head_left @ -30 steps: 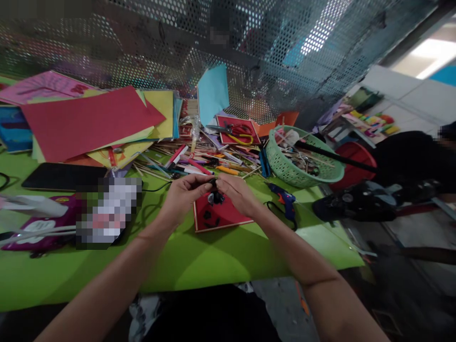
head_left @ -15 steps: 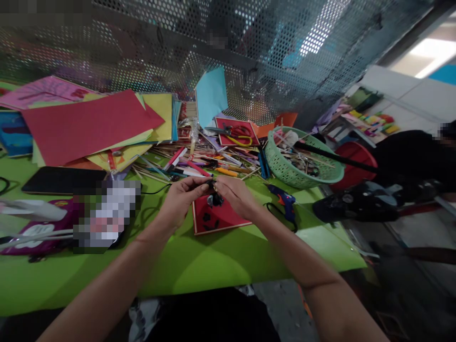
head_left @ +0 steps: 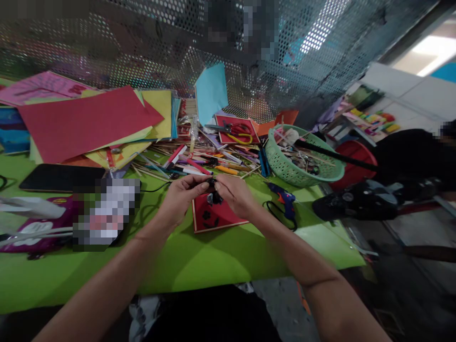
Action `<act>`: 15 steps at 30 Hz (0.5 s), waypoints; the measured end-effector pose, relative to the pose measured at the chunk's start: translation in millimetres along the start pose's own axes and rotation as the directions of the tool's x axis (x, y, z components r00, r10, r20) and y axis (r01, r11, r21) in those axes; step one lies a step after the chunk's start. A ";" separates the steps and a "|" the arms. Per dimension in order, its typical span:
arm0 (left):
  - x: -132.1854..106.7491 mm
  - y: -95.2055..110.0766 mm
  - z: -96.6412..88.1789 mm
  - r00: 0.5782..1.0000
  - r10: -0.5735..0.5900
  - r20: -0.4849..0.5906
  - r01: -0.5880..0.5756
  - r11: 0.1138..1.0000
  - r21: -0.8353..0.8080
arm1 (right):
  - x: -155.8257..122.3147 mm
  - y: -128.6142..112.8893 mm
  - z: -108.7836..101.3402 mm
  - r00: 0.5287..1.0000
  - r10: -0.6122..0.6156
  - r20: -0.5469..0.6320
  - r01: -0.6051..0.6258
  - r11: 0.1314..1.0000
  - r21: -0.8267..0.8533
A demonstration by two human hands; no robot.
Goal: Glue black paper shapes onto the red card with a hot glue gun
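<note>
My left hand [head_left: 181,197] and my right hand [head_left: 237,194] meet at the fingertips over a red board [head_left: 228,217] edged with thin light wood. Between the fingers of both is a small black piece [head_left: 211,182], mostly covered, so its kind is unclear. Below it on the board sits a dark clump with a grey, shiny part [head_left: 214,198]. Black flower and leaf shapes [head_left: 206,216] show at the board's lower left. To the right of my right hand lies a blue glue gun [head_left: 285,197] with its black cord.
Pens and thin sticks [head_left: 199,164] spread behind my hands. A green basket [head_left: 302,173] of odds and ends stands at right. Scissors [head_left: 237,132] lie on another red panel. Coloured paper [head_left: 92,126], a dark phone [head_left: 62,178] and a purple packet [head_left: 42,230] occupy the left.
My fingers have shifted slightly around the small black piece, which shows a little more. The view has tilted very slightly; the board and the tools stay in place.
</note>
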State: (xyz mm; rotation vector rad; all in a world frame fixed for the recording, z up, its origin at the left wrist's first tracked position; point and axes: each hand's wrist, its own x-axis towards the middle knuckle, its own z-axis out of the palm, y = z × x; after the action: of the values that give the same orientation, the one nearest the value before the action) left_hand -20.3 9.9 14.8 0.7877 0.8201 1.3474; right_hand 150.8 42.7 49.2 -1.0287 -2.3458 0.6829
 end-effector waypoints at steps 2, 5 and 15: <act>0.5 -0.4 0.1 1.000 0.014 0.002 -0.014 1.000 -0.011 | -0.6 1.4 -0.6 1.000 -0.007 0.004 0.007 0.992 0.129; 0.5 -1.3 -0.2 0.999 0.049 0.003 -0.050 0.999 0.021 | -0.9 3.3 -1.0 1.000 -0.004 0.008 0.002 0.974 0.227; -2.4 -2.0 0.4 0.992 0.123 -0.019 -0.119 0.982 0.148 | 0.7 11.6 4.9 1.000 0.004 -0.007 -0.002 0.970 0.244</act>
State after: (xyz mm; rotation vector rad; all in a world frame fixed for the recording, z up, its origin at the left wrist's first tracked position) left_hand -19.0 7.4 13.3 0.9484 0.9132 1.4200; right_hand 153.5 48.9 38.5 -0.9230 -2.1870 0.9401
